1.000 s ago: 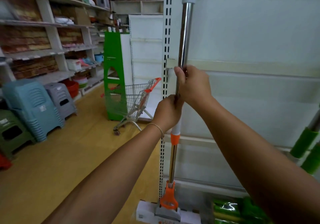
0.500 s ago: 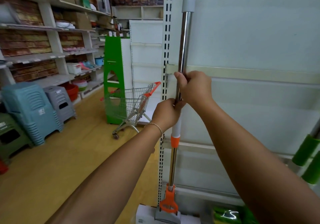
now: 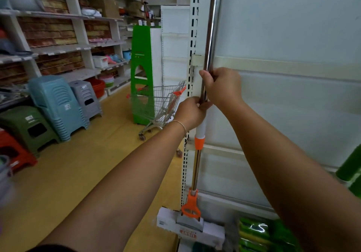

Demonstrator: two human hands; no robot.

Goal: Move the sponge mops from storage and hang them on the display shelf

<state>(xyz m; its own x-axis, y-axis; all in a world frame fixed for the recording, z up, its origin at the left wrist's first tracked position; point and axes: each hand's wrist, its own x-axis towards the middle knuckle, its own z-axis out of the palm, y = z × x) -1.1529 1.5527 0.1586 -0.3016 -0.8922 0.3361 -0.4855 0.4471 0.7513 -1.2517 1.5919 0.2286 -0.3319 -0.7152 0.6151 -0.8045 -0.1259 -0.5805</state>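
Note:
A sponge mop (image 3: 212, 27) stands upright against the white display shelf (image 3: 283, 27), its steel pole running up past the top of the view. Its orange bracket and white wrapped sponge head (image 3: 190, 226) sit low near the shelf's base. My right hand (image 3: 222, 85) grips the steel pole just below the shelf's cream crossbar (image 3: 273, 66). Directly under it, my left hand (image 3: 190, 113) grips the pole above the white-and-orange collar (image 3: 199, 140).
The slotted upright post (image 3: 192, 37) runs beside the pole. Green mop parts (image 3: 349, 167) and green packs (image 3: 254, 232) sit at the right. A shopping cart (image 3: 162, 103), a green stand (image 3: 141, 72) and stacked plastic stools (image 3: 56, 103) occupy the yellow floor to the left.
The mop and both hands sit slightly lower in view, with the grey top grip showing more. Both hands keep the same hold on the pole.

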